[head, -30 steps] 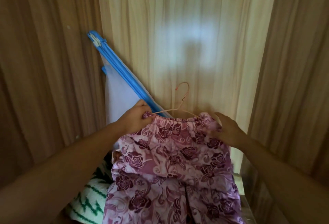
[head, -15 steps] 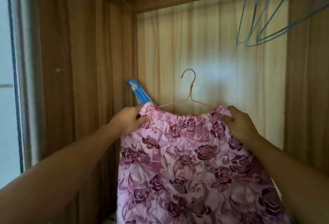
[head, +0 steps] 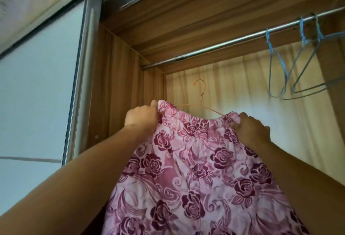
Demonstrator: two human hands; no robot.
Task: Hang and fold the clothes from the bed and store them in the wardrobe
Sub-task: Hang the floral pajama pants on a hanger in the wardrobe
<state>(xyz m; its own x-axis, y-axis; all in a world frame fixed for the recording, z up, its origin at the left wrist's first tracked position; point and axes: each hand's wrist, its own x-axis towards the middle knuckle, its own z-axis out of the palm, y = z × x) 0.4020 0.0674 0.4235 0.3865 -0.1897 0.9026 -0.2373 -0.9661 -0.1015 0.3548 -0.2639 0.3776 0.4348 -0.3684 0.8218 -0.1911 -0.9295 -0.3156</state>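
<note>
Both our hands grip the pink garment (head: 196, 169) on its hanger (head: 202, 102). Left hand (head: 141, 116) pinches one top corner, right hand (head: 250, 130) the other, below the rail (head: 233, 43).

A home wardrobe (head: 119, 89) is standing open: wood-grain walls are framing a metal rail (head: 224, 45), blue wire hangers (head: 268, 38) are dangling from it at the far right, a pale sliding door (head: 37, 85) is sitting at the left, and a floral garment (head: 196, 169) is draping from an orange hanger (head: 202, 94).
</note>
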